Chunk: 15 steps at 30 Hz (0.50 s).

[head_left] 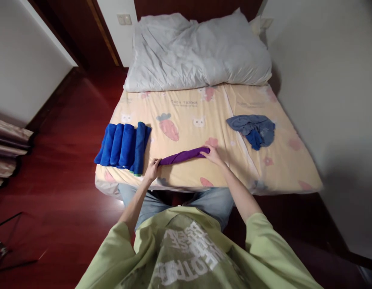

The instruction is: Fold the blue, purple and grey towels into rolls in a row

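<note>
Lying side by side at the left of the patterned bed sheet point(186, 114), several bright blue rolls point(127, 144) press against one another; a darker blue roll point(139, 146) lies at their right. They sit near the bed's left side, so a knock from the forearm could probably push the outer ones off or loosen them. Just beside the darker roll, the left hand point(152, 170) is closed in a pinch on the left end of a purple roll point(184, 156). This cloth lies slantwise between the hands, near the bed's front edge, its right end farther from the body; whether its middle touches the sheet, I cannot tell. A diagonal edge crosses it, so uneven tension or an early release might let it unwind or twist. The right hand point(214, 155) has thumb and fingers closed around the other end; a weak grip there could let that end flare. Farther right, a crumpled grey-blue cloth point(267, 128) lies with a bright blue piece point(254, 140) bunched against it. As for containers, no box or basket shows.
</note>
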Each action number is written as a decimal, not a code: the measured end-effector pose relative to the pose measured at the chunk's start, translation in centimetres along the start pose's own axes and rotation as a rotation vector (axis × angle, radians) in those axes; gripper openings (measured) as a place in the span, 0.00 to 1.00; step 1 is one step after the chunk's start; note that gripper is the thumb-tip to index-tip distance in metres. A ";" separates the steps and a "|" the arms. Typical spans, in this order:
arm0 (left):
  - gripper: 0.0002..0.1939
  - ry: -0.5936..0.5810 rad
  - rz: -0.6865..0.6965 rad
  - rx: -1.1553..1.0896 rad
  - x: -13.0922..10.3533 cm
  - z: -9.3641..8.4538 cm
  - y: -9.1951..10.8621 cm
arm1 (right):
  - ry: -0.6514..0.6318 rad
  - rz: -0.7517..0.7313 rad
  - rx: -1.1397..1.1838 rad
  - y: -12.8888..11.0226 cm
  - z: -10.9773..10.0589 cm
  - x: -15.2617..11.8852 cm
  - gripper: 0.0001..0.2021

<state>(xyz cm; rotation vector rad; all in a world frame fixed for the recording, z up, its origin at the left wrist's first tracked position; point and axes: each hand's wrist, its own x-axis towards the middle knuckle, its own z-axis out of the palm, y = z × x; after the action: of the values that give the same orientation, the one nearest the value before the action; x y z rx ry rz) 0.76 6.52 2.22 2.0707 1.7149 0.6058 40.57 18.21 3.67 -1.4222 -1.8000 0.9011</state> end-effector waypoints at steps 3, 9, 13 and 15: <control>0.19 0.232 -0.151 -0.203 -4.2 0.7 0.6 | 0.080 0.030 0.105 -3.6 1.9 5.1 0.23; 0.24 0.460 -0.487 -0.474 -9.0 2.7 2.4 | -0.020 0.061 0.025 -13.7 11.1 15.5 0.20; 0.29 0.535 -0.679 -0.720 -8.9 3.3 1.8 | -0.106 0.085 0.013 -17.8 17.0 19.4 0.18; 0.29 0.556 -0.733 -0.806 -8.5 3.3 1.2 | -0.138 0.144 0.008 -18.5 19.4 20.5 0.19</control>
<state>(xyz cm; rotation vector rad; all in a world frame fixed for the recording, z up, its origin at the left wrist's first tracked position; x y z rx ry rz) 2.21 -2.16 -0.61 0.6854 1.8701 1.3827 10.94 32.96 10.31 -1.5330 -1.8090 1.1023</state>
